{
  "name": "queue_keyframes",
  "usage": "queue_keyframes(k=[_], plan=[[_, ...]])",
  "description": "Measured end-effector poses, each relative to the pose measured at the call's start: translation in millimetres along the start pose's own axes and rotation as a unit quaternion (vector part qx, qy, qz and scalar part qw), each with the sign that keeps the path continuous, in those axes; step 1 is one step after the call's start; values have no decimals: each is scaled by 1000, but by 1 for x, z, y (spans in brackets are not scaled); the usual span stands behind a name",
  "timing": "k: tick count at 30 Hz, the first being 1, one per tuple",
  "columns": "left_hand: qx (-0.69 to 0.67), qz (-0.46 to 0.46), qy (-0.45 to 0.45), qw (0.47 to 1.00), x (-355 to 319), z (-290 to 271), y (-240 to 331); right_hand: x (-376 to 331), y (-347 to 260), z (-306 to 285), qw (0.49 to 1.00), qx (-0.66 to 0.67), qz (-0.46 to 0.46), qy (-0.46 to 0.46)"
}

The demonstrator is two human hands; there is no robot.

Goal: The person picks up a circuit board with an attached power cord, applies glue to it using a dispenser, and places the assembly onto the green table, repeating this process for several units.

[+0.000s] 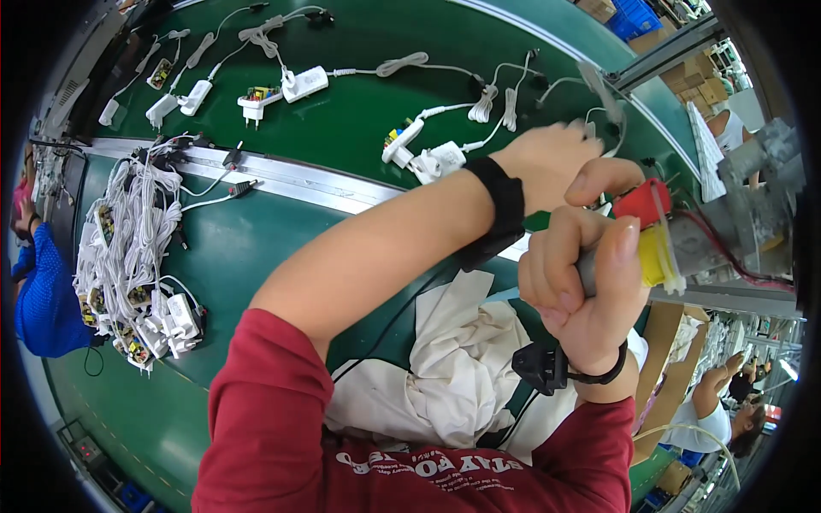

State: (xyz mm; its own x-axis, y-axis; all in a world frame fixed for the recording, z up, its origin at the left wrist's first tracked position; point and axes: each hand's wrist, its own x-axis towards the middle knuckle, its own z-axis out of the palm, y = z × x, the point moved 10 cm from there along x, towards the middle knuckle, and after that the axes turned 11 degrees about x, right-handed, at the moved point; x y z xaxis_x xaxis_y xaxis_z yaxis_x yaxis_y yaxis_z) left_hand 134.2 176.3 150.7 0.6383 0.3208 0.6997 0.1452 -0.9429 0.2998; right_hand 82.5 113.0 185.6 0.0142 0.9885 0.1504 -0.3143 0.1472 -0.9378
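Near the right end of the green surface (351,115), the right hand (590,269) curls its fingers around a grey cylinder (701,255) with a red block (640,203) and yellow band (653,258); its long axis points rightward from the fist; the left hand (552,167), blurred, is near white cords (510,109); its grip I cannot tell.

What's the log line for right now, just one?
Left hand: blurred over green table, hold unclear | Right hand: around gray pipe with red switch | Nearby: white chargers, tangled white cords
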Motion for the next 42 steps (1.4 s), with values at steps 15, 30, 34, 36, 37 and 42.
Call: queue_keyframes(k=[15, 30, 34, 36, 37, 42], plan=[[-477, -191, 132, 848, -46, -183, -6, 18, 2, -10, 997, 18, -28, 69], [-416, -150, 125, 888, -63, -189, 45, 26, 7, -26, 997, -7, -38, 65], [-411, -147, 104, 894, -63, -188, 32, 27, 11, -22, 997, 40, -11, 64], [-410, -145, 94, 896, -62, -187, 28, 25, 11, -20, 997, 39, -12, 65], [-408, -145, 88, 897, -63, -186, 38, 25, 11, -19, 997, 40, -13, 64], [-397, -144, 63, 904, -59, -178, 37, 23, 6, -20, 996, 44, -21, 74]])
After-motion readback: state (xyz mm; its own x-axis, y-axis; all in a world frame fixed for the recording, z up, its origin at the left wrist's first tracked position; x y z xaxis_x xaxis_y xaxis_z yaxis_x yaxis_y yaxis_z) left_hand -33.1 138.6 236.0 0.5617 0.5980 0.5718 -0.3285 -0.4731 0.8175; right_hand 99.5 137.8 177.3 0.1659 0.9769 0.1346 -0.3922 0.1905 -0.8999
